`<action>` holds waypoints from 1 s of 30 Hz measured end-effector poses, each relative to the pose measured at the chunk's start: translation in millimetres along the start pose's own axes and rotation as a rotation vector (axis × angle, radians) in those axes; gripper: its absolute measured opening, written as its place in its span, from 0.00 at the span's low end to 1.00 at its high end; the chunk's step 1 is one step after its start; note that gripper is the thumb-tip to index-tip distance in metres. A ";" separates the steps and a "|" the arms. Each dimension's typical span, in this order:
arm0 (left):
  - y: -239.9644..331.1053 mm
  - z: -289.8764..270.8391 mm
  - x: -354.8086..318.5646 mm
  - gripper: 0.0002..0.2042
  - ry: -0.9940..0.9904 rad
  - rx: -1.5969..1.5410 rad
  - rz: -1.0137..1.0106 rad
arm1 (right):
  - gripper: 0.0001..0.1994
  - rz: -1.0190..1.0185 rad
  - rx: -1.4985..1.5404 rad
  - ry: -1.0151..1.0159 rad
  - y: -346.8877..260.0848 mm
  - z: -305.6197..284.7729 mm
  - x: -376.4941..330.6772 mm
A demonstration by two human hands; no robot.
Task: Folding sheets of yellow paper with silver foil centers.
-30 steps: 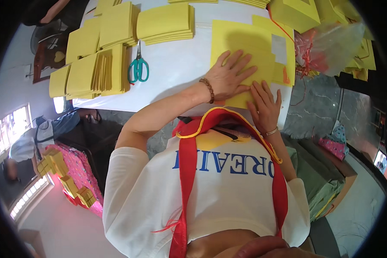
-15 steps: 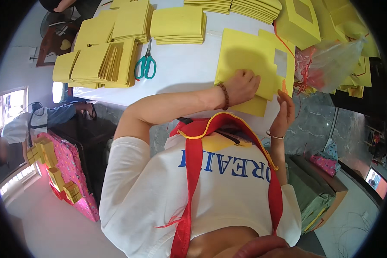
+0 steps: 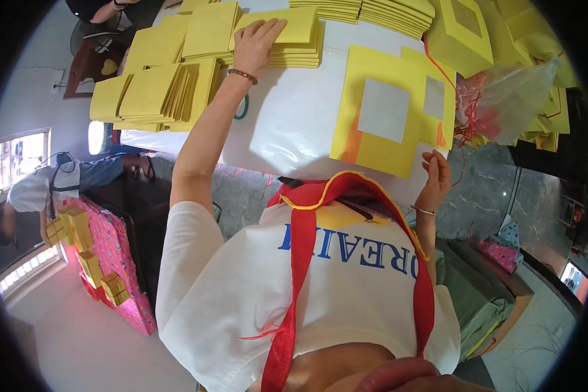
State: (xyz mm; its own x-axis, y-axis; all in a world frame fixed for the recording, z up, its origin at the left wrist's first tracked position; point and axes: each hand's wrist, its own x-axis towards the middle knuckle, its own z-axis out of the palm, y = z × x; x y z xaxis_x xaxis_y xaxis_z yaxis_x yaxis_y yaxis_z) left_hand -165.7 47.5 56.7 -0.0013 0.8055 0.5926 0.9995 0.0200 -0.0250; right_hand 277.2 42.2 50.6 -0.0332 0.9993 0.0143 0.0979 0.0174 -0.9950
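Note:
My left hand [image 3: 255, 47], with a beaded bracelet at its wrist, reaches to a stack of folded yellow paper pieces [image 3: 297, 57] at the far side of the table. Its fingers lie over the top piece [image 3: 299, 32], which looks slightly raised; the thumb is hidden. Under my left forearm, green-handled scissors [image 3: 242, 108] show only in part. My right hand [image 3: 436, 181] is held at the table's near edge, fingers loosely bent and holding nothing. Beside it lie two flat yellow sheets, the nearer one [image 3: 348, 85] with a pale rectangle and an orange strip, overlapping the other [image 3: 447, 98].
More folded yellow stacks [image 3: 147, 95] stand at the left and far edge [image 3: 398, 16]. A yellow paper box [image 3: 457, 49] and a clear plastic bag [image 3: 516, 98] with red cords occupy the right. Another person's arm [image 3: 108, 12] shows far left; someone else [image 3: 65, 179] is beyond.
My left hand has moved from the flat sheets up and left to the stack. The nearer sheet now shows a pale rectangle and orange strip. My right hand has barely moved.

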 end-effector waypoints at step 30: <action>-7.2 21.1 -6.4 0.35 -0.454 0.099 0.135 | 0.12 -0.308 -0.242 -0.198 3.1 4.6 10.4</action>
State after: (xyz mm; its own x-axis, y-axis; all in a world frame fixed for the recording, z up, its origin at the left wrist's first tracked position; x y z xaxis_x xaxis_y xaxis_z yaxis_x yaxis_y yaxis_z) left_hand -173.6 54.7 36.0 0.0926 0.9815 0.1676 0.9838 -0.0643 -0.1674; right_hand 272.5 52.5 47.3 -0.2855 0.9213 0.2641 0.2833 0.3444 -0.8951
